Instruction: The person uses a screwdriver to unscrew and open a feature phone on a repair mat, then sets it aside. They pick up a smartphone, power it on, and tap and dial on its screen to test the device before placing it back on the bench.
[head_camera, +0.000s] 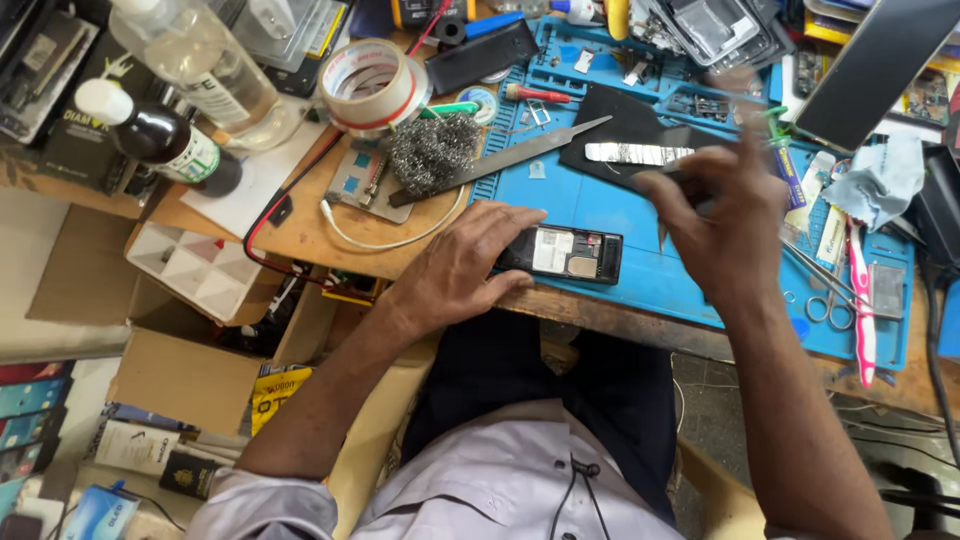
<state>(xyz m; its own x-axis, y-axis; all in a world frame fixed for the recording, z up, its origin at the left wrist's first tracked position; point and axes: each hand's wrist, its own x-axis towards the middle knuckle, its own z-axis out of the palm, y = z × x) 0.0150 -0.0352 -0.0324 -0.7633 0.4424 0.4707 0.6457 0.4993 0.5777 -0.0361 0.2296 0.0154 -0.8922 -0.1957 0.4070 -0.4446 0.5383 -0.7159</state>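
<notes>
A small black phone (575, 254) with its back cover off lies on the blue work mat (620, 215) near the table's front edge. My left hand (462, 270) rests flat on the phone's left end and presses it down. My right hand (725, 220) hovers above the mat to the phone's right, blurred by motion. Its fingers pinch a thin dark tool (668, 172) that points left. A black plate with a shiny strip (632, 153) lies just behind it.
A long metal blade (505, 160), a steel wool ball (432, 148), a tape roll (373, 85) and two bottles (165, 140) stand at the back left. Scissors (828, 295) and a pink toothbrush (862, 300) lie on the right. Cardboard boxes (190, 370) sit below the table's left edge.
</notes>
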